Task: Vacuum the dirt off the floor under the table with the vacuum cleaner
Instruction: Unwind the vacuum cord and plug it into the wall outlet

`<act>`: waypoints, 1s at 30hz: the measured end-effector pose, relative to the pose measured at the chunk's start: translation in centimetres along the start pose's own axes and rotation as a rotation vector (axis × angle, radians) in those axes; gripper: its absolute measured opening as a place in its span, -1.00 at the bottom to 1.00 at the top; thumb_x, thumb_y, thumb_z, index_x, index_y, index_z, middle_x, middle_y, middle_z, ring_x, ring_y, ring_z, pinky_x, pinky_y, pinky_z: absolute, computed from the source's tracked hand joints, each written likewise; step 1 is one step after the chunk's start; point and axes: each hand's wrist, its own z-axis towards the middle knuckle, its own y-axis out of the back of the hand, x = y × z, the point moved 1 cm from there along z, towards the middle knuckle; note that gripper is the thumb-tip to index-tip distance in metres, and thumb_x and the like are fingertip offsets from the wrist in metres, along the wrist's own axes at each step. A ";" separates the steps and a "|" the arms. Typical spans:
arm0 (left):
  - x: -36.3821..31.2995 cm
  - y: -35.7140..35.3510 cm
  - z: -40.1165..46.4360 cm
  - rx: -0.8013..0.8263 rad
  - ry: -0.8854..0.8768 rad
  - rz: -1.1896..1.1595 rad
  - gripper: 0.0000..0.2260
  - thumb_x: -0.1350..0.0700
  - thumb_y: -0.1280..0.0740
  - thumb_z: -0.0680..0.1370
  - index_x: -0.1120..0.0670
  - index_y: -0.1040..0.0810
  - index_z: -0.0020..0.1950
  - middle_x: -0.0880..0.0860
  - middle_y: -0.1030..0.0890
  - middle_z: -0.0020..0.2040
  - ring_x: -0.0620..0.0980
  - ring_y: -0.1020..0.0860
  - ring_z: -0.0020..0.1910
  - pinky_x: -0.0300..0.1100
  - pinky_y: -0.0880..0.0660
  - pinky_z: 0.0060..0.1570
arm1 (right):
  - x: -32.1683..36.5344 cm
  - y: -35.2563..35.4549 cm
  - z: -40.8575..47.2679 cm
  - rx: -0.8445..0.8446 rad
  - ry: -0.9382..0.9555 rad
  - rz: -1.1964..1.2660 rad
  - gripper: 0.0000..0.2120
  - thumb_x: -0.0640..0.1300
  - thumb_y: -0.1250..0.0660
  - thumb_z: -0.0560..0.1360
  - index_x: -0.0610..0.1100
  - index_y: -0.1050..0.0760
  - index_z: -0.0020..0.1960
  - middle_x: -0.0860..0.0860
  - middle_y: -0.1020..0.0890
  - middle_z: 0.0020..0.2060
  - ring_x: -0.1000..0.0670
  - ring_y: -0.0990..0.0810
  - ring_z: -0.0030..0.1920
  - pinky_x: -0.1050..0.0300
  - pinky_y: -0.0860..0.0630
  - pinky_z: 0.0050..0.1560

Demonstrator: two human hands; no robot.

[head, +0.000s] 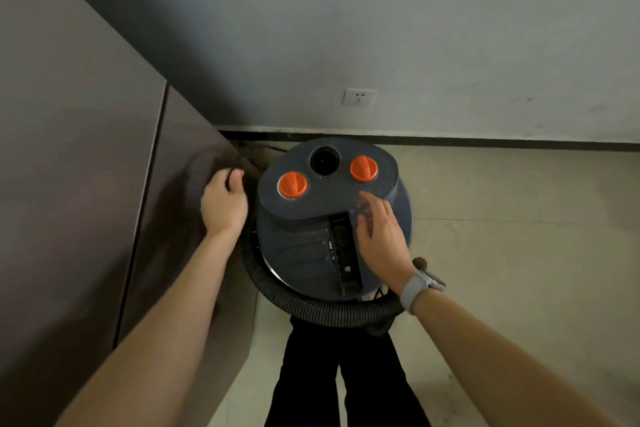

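A brown cabinet panel [79, 184] fills the left side of the frame, running down to the floor. Just right of it, at centre left, the left hand [223, 203] hangs in the gap between panel and vacuum cleaner, its fingers curled in; whether they grip anything there I cannot tell, as the corner is dark. The vacuum cleaner [332, 215], a dark round drum, stands in the middle of the frame on the pale tiled floor [502, 253], close to the wall. Its flat top carries two orange knobs [292, 185] with a round black opening [325, 159] between them. A ribbed black hose [311, 308] curves round the drum's near side, above the person's dark trouser legs [346, 385]. The right hand [381, 236], fingers loosely spread, rests on the drum's lid beside a black handle strip [343, 250]; a grey watch [420, 286] sits on that wrist. On the grey wall [450, 28] above, a white socket [359, 97].
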 end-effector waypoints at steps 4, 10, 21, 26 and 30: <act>-6.0 -1.6 -0.1 0.173 -0.459 0.115 -0.74 0.14 -0.14 0.65 0.20 -0.54 0.21 0.14 -0.58 0.13 0.04 -0.51 0.12 -0.28 -0.31 0.00 | 1.7 2.8 2.8 -0.138 0.080 -0.044 -0.48 -0.24 -0.22 0.58 -0.24 -0.15 0.49 -0.18 -0.33 0.40 -0.15 -0.27 0.42 0.23 -0.17 0.33; -7.5 -2.9 -4.7 0.379 -0.728 0.087 -0.79 0.22 -0.23 0.60 0.24 -0.59 0.15 0.11 -0.56 -0.05 0.11 -0.54 -0.01 -0.15 -0.39 -0.06 | 3.0 8.4 4.6 0.081 0.255 -0.306 -0.30 -0.21 -0.24 0.57 -0.05 0.13 0.53 -0.08 0.04 0.54 -0.07 0.04 0.53 -0.01 -0.03 0.48; -15.1 -5.7 -9.4 0.161 -0.679 0.129 -0.84 0.14 -0.28 0.58 0.16 -0.64 0.03 -0.01 -0.56 -0.10 -0.04 -0.52 -0.04 -0.25 -0.32 -0.05 | -0.1 15.7 8.2 0.298 0.370 -0.296 -0.76 -0.13 -0.14 0.63 -0.20 -0.49 0.18 -0.14 -0.59 0.06 -0.13 -0.56 0.03 0.09 -0.42 -0.01; -18.4 -13.5 -14.7 0.087 -0.569 0.091 -0.85 0.18 -0.32 0.56 0.19 -0.64 0.04 0.13 -0.63 -0.06 0.10 -0.54 -0.01 -0.14 -0.37 0.00 | -7.0 24.0 6.7 0.207 0.344 -0.215 -0.79 -0.18 -0.15 0.62 -0.23 -0.50 0.12 0.02 -0.50 -0.15 0.04 -0.47 -0.18 0.20 -0.30 -0.15; -23.1 -21.2 -20.2 0.037 -0.463 0.006 -0.83 0.18 -0.29 0.57 0.21 -0.62 0.07 0.15 -0.63 -0.03 0.12 -0.53 0.01 -0.20 -0.33 -0.02 | -12.5 32.2 6.6 0.109 0.245 -0.257 -0.75 -0.10 -0.14 0.62 -0.19 -0.53 0.15 -0.08 -0.63 -0.03 -0.16 -0.58 -0.04 0.01 -0.47 -0.10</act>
